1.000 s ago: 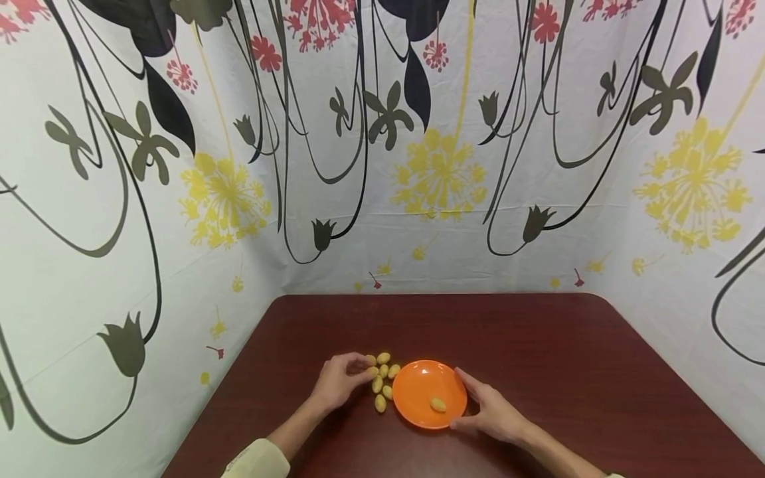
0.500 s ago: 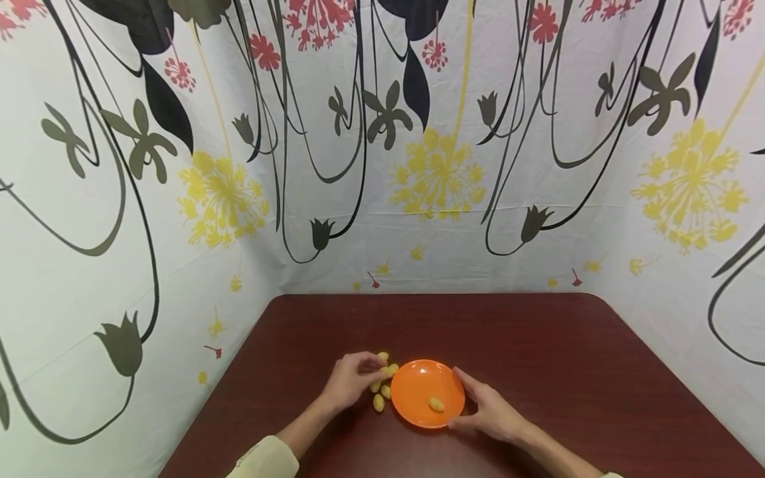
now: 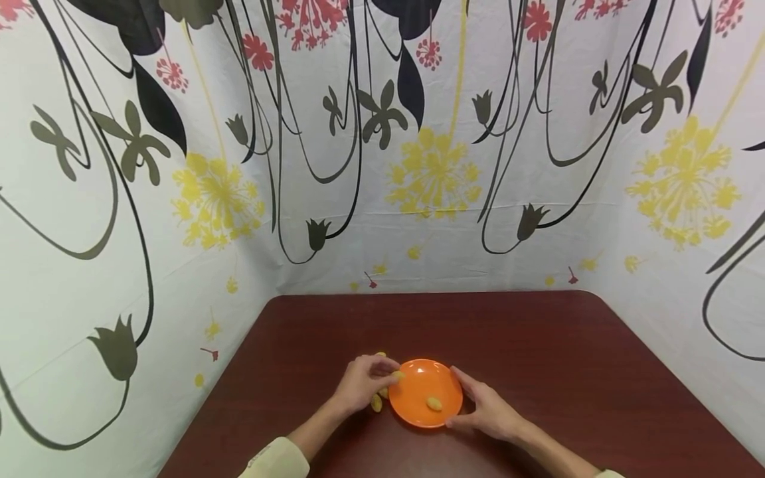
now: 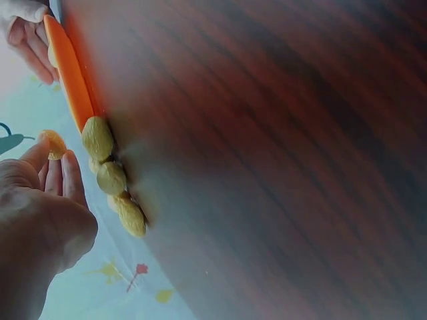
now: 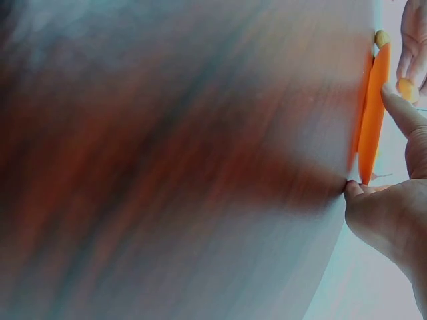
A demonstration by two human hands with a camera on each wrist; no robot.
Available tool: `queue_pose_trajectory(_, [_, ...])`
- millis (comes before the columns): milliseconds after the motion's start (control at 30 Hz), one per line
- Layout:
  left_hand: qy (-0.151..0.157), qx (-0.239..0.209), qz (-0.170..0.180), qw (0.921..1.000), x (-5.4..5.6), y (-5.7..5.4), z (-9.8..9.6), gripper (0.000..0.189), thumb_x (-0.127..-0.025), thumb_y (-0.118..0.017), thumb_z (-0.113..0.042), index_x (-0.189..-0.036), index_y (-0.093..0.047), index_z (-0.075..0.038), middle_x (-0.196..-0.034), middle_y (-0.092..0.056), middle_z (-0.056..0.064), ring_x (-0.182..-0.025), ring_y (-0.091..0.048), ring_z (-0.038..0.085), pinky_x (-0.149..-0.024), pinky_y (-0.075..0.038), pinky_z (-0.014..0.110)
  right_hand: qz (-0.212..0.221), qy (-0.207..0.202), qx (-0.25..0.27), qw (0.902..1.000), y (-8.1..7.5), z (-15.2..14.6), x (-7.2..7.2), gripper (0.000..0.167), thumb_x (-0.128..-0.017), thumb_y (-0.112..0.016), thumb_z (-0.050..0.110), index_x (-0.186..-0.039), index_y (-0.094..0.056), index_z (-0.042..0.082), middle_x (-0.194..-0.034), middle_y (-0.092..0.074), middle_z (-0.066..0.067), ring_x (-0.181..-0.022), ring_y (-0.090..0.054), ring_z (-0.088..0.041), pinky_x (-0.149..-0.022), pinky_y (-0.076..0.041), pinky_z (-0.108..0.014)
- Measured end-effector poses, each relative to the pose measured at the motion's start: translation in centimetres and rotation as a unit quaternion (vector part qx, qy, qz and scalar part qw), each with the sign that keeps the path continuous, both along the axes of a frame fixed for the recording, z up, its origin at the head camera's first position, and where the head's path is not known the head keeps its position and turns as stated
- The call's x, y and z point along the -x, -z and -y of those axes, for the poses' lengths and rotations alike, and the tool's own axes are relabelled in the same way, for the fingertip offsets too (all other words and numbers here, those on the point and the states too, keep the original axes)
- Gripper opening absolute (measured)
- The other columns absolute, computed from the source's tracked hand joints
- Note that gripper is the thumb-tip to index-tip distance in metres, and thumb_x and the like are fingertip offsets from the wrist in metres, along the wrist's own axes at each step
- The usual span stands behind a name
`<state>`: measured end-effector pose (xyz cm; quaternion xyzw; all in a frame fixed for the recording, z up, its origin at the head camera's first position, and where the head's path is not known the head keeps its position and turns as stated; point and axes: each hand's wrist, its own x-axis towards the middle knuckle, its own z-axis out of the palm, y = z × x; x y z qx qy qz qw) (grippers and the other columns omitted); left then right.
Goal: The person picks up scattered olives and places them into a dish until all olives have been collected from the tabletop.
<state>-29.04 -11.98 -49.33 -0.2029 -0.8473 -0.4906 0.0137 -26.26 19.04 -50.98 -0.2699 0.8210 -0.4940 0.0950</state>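
Between its thumb and fingertips, my left hand (image 3: 361, 386) pinches a small yellow oval fruit (image 4: 55, 145), raised at the left edge of an orange plate (image 3: 415, 406). Around the plate's right rim, my right hand (image 3: 493, 413) holds on, thumb at the near side and fingers at the far side. One yellow fruit (image 3: 433, 403) lies on the plate, right of its middle. Several more yellow fruits (image 4: 99, 139) lie on the table just left of the plate; in the head view my left hand hides most of them.
The dark red-brown table (image 3: 514, 345) extends around the plate on all sides. A white cloth (image 3: 382, 199) printed with flowers and stems hangs behind it and along both sides.
My left hand has moved right from the group of fruits to the plate's edge, with a fruit in its fingers. My right hand has kept its hold on the plate.
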Motion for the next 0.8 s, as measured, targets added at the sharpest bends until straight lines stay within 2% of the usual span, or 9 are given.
queue_pose_trajectory(233, [0.027, -0.022, 0.014, 0.9993, -0.3, 0.5, -1.4, 0.018, -0.095, -0.082, -0.014, -0.112, -0.08, -0.009, -0.106, -0.079, -0.002, -0.096, -0.074, 0.013, -0.083, -0.061, 0.026, 0.003, 0.002, -0.002, 1.0, -0.1, 0.1, -0.1, 0.107, -0.089, -0.09, 0.019, -0.161, -0.019, -0.015, -0.165, -0.025, -0.037, -0.152, -0.028, -0.052, -0.117, -0.029, -0.061])
queue_pose_trajectory(467, [0.051, -0.026, -0.002, 0.9984, -0.3, 0.5, -2.4, 0.016, -0.096, -0.081, -0.012, -0.112, -0.08, -0.009, -0.106, -0.078, -0.002, -0.098, -0.073, 0.012, -0.088, -0.06, 0.027, 0.002, 0.001, -0.003, 1.0, -0.3, 0.1, -0.1, 0.107, -0.09, -0.089, 0.02, -0.162, -0.019, -0.015, -0.165, -0.025, -0.038, -0.152, -0.029, -0.052, -0.117, -0.03, -0.061])
queue_pose_trajectory(700, [0.053, -0.028, 0.023, 0.9979, -0.5, 0.6, -3.3, 0.014, -0.097, -0.081, -0.014, -0.11, -0.08, -0.013, -0.104, -0.078, -0.006, -0.096, -0.071, 0.008, -0.086, -0.059, 0.025, 0.015, 0.003, -0.017, 0.9997, -0.1, 0.1, -0.2, 0.107, -0.091, -0.088, 0.024, -0.162, -0.018, -0.014, -0.166, -0.024, -0.036, -0.153, -0.028, -0.051, -0.117, -0.032, -0.059])
queue_pose_trajectory(800, [0.056, -0.026, 0.023, 0.9979, -0.5, 0.6, -3.7, 0.014, -0.096, -0.081, -0.015, -0.11, -0.08, -0.013, -0.104, -0.078, -0.008, -0.096, -0.071, 0.007, -0.086, -0.059, 0.024, 0.018, 0.001, -0.014, 0.9997, -0.2, 0.1, -0.2, 0.107, -0.091, -0.087, 0.024, -0.162, -0.017, -0.014, -0.166, -0.022, -0.037, -0.153, -0.026, -0.052, -0.118, -0.031, -0.059])
